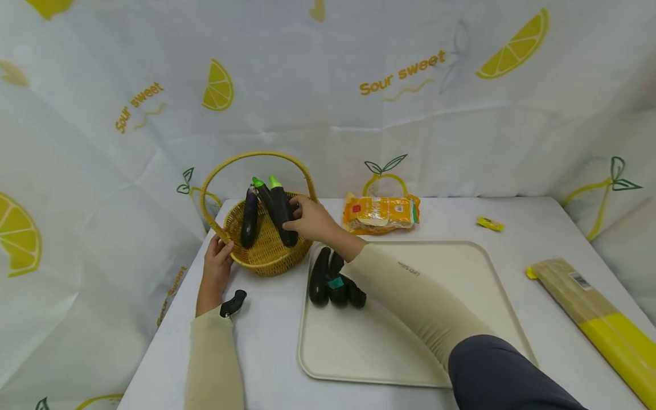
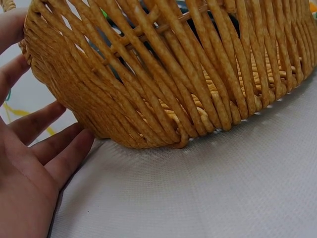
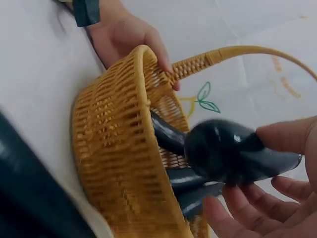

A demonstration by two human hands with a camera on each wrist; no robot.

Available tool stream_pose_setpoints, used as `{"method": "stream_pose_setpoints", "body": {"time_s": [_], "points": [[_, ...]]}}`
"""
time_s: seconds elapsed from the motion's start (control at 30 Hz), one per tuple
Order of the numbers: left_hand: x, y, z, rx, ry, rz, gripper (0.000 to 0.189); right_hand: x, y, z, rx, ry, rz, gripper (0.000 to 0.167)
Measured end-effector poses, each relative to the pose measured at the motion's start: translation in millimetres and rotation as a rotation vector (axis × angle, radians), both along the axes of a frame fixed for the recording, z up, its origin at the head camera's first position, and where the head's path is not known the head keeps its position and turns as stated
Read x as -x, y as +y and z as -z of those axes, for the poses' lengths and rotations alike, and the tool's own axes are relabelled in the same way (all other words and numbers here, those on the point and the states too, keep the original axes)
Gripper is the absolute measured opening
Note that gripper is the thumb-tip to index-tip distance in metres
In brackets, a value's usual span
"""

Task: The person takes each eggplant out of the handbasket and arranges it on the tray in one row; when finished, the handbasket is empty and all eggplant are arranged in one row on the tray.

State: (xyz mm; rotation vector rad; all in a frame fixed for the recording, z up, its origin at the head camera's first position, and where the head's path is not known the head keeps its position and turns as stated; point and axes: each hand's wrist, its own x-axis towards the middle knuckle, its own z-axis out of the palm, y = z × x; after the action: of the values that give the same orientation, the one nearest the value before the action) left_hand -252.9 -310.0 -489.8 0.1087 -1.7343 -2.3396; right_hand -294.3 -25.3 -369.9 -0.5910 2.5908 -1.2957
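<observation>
A woven wicker basket (image 1: 266, 263) with a tall hoop handle stands at the table's back left. Dark eggplants (image 1: 249, 219) lean inside it, some with bright green caps. My right hand (image 1: 312, 221) holds another eggplant (image 1: 283, 213) over the basket's right side, thumb and fingertips around its body; the right wrist view shows this eggplant (image 3: 223, 151) above the others. On the basket's left side, my left hand (image 1: 217, 262) grips the rim near the handle's foot. In the left wrist view its lower fingers (image 2: 69, 151) lie against the outer weave.
A beige tray (image 1: 389, 364) fills the middle, with more dark eggplants (image 1: 320, 279) at its left edge, near my right forearm. Behind it lies an orange food packet (image 1: 381, 214). A small yellow packet (image 1: 490, 224) and a long yellow-ended package (image 1: 589, 307) are on the right.
</observation>
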Motion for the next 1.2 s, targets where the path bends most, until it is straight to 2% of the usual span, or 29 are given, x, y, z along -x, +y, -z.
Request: {"method": "stream_pose_setpoints", "body": {"time_s": [0.17, 0.37, 0.47, 0.6, 0.73, 0.83, 0.97, 1.2], "points": [[-0.5, 0.1, 0.5, -0.003, 0.010, 0.015, 0.049, -17.5, 54, 0.7, 0.005, 0.026, 0.066, 0.062], [0.9, -3.9, 3.5, 0.017, -0.007, 0.021, 0.052, -32.9, 119, 10.3, 0.022, -0.051, 0.171, 0.065], [0.2, -3.1, 3.1, 0.004, -0.011, 0.009, 0.051, -39.9, 149, 16.8, -0.017, -0.073, 0.225, 0.067], [-1.2, -0.6, 1.7, -0.028, 0.020, 0.020, 0.047, -51.1, 189, 30.1, -0.118, -0.103, 0.266, 0.069], [-1.1, 0.1, 1.3, -0.022, 0.033, 0.031, 0.047, -66.1, 220, 47.6, -0.185, -0.172, 0.262, 0.069], [-0.6, -0.4, 0.4, -0.014, 0.018, 0.035, 0.049, -80.2, 230, 60.9, -0.211, -0.209, 0.238, 0.068], [-0.2, -0.2, -2.3, 0.009, -0.011, 0.031, 0.051, -94.9, 228, 72.7, -0.241, -0.190, 0.213, 0.066], [-0.3, -0.2, -0.2, -0.009, -0.011, 0.017, 0.050, -98.9, 209, 77.8, -0.245, -0.176, 0.213, 0.070]]}}
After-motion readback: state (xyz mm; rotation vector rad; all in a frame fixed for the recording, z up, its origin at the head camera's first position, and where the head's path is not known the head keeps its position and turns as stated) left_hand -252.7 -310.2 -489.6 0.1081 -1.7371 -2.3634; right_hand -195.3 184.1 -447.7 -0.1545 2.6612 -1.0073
